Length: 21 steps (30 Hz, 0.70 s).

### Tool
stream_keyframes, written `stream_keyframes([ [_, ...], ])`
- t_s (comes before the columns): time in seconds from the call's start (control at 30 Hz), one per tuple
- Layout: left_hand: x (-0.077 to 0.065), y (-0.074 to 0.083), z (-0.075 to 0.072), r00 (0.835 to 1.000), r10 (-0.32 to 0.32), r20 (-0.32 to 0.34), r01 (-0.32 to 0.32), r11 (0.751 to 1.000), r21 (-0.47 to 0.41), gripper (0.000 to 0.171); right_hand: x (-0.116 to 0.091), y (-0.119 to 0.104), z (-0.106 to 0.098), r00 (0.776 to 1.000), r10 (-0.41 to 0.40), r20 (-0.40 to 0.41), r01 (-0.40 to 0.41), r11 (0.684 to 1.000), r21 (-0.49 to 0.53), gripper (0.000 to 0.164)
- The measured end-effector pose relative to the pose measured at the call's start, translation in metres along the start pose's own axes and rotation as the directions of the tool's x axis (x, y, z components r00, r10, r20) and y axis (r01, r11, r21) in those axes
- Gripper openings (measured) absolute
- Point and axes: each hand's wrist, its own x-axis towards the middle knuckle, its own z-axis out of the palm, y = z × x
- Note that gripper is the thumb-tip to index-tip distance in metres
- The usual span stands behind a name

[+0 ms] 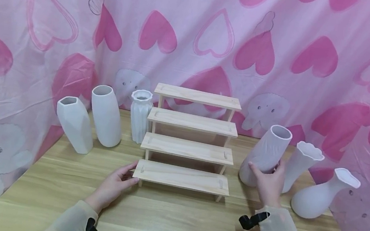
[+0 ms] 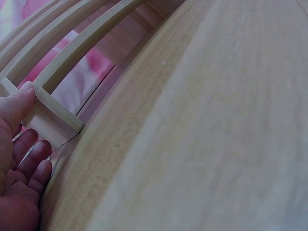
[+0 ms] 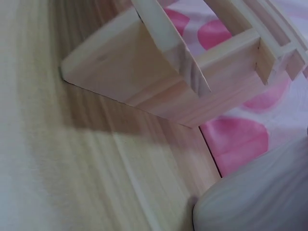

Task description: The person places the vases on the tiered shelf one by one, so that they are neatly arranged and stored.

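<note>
A four-step wooden display stand (image 1: 183, 177) stands mid-table. At the left end of its lowest step is my left hand (image 1: 111, 187), thumb and index finger on the board's corner. In the left wrist view, the thumb (image 2: 21, 101) touches that corner while the other fingers curl loosely below. My right hand (image 1: 270, 183) grips the lower body of a white textured vase (image 1: 264, 154), thumb on its left side and fingers round its right. Part of this vase (image 3: 260, 197) fills the lower right of the right wrist view, where the hand itself is hidden.
Right of the held vase are a white fluted-rim vase (image 1: 300, 163) and a round-bellied one (image 1: 315, 199). Left of the stand are a faceted vase (image 1: 75, 125), a smooth tall vase (image 1: 106, 118) and a ribbed vase (image 1: 140, 119). A pink heart-print curtain (image 1: 196, 34) borders the wooden table (image 1: 169, 224).
</note>
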Motion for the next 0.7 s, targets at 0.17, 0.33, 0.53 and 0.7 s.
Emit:
stream_keyframes([
  [0.17,0.000,-0.001,0.000,1.000,0.004,0.004,-0.004,1.000,-0.014,0.062,-0.010,-0.003,-0.005,0.999,0.012,0.048,-0.011,1.000,-0.009,0.096],
  [0.33,0.001,-0.002,0.000,1.000,0.001,0.009,-0.001,1.000,-0.021,0.063,-0.020,-0.005,-0.011,0.997,0.022,0.070,-0.021,1.000,-0.011,0.099],
  [0.53,0.002,-0.002,0.000,1.000,-0.001,0.009,0.001,1.000,-0.025,0.062,-0.033,-0.013,-0.021,0.997,0.022,0.069,-0.020,0.999,-0.036,0.101],
  [0.7,0.002,-0.001,-0.001,1.000,0.006,0.010,-0.006,1.000,-0.017,0.062,-0.040,-0.022,-0.029,0.998,-0.001,0.065,0.005,0.998,-0.062,0.099],
])
